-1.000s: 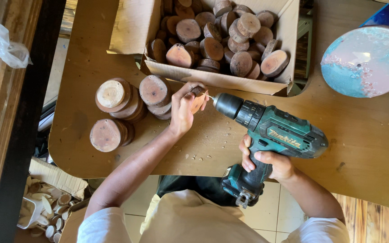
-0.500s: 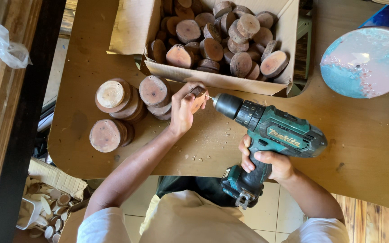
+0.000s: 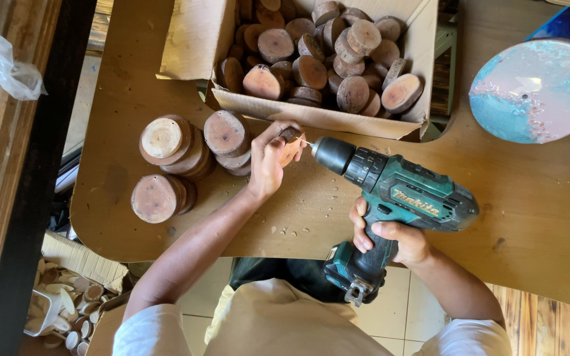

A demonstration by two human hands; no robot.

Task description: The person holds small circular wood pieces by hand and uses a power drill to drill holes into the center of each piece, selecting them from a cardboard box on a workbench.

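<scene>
While the right hand (image 3: 397, 240) grips the handle of the green cordless drill (image 3: 390, 198) at the near edge of the tabletop (image 3: 536, 224), the drill's long axis runs level along the board, its bit pointing left into a small wood piece (image 3: 290, 134). That piece is pinched in the fingers of the left hand (image 3: 272, 161) near the tabletop's middle. Just left stand stacked wood slices (image 3: 186, 155). At the far edge, an open cardboard box (image 3: 311, 117) holds many round wood slices piled loosely.
</scene>
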